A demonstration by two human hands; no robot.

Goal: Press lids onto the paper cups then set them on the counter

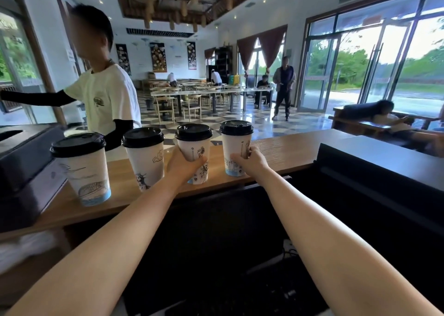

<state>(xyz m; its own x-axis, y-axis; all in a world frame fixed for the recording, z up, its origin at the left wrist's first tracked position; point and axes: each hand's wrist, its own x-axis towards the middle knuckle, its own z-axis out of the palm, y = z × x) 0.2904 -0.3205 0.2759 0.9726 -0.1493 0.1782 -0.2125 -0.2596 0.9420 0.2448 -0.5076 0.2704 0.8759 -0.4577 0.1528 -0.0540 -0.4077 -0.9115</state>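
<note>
Along the counter's (288,152) near edge, the first cup (84,171) and second cup (144,159) stand free, lids (78,145) on. The left hand (185,166) grips the lidded third cup (193,145) and the right hand (252,163) the fourth cup (236,147). Seemingly only releasing remains.

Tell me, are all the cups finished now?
Nearly. All four cups have black lids on. Done: the leftmost cup and the second cup stand alone on the wooden counter. In hand: the left hand grips the third cup, and the right hand grips the fourth cup, both at the counter. Left: letting go of those two.
</note>
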